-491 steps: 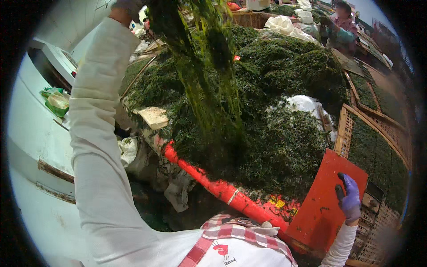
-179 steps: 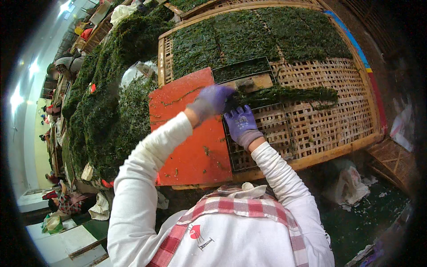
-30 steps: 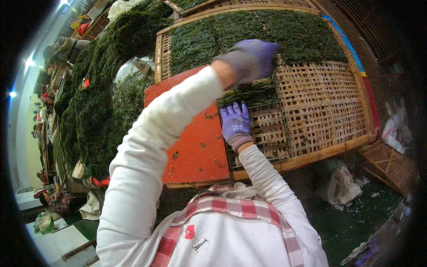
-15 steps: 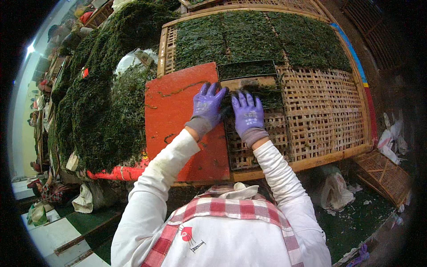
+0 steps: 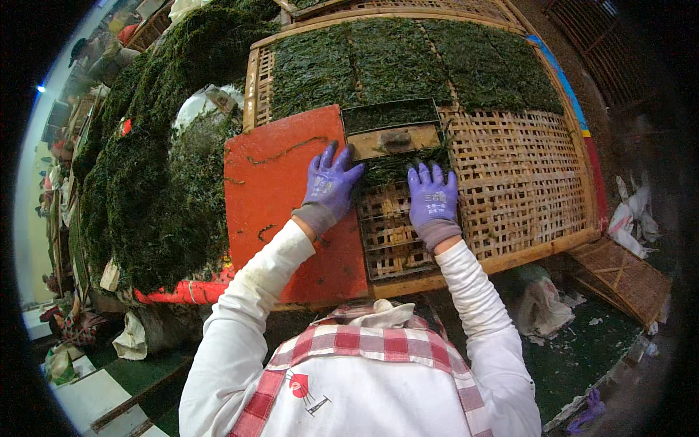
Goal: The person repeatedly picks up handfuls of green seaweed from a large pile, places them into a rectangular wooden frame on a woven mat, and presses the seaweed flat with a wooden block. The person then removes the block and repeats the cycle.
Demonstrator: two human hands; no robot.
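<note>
Fingers spread on both, my left hand (image 5: 329, 186) is over one red board (image 5: 277, 211), my right hand (image 5: 435, 200) at one strip of seaweed (image 5: 388, 170) lying between them and just ahead. Beyond it sits one wooden block (image 5: 370, 144).

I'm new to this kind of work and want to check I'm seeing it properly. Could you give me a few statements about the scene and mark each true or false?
1. The left hand and the right hand both wear purple gloves. True.
2. The red board lies to the right of both hands. False: it lies to the left of the right hand, and the left hand is over it.
3. Dark green strands cover the far part of the woven rack. True.
4. The right hand grips the dark knob on the wooden slat. False: neither hand is on the knob.
5. The checked apron is red and white. True.
</note>
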